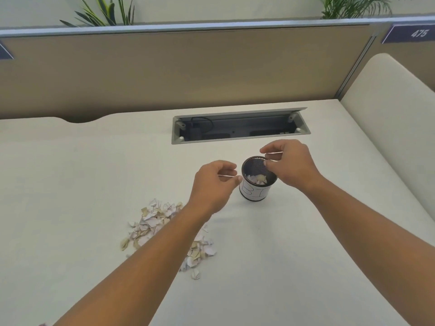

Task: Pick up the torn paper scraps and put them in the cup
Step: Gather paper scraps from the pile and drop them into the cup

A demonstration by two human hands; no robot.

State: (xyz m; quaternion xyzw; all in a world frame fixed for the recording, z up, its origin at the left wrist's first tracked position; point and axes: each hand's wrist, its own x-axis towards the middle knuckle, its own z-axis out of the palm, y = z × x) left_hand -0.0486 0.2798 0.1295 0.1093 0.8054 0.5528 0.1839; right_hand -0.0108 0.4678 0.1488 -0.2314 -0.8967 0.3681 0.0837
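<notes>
While the black wire-mesh cylindrical cup (256,191) stands on the smooth white table (94,184), the ragged heap of white-and-tan torn paper scraps (155,222) lies near-left of it. Left hand (213,185) curls loosely beside its rim, right hand (290,167) bunches fingertips (264,150) over its mouth; any scrap held cannot be told.

L grip (213,184), R grip (290,167), both bare, forearms (146,264) bare

A black mesh cup (255,192) stands upright on the white worktop (294,255), wrapped in a white paper label with handwritten letters, possibly "BI". A few torn paper scraps (257,178) lie inside. A loose pile of white and tan scraps (153,222) lies nearby, front-left of it.
</notes>
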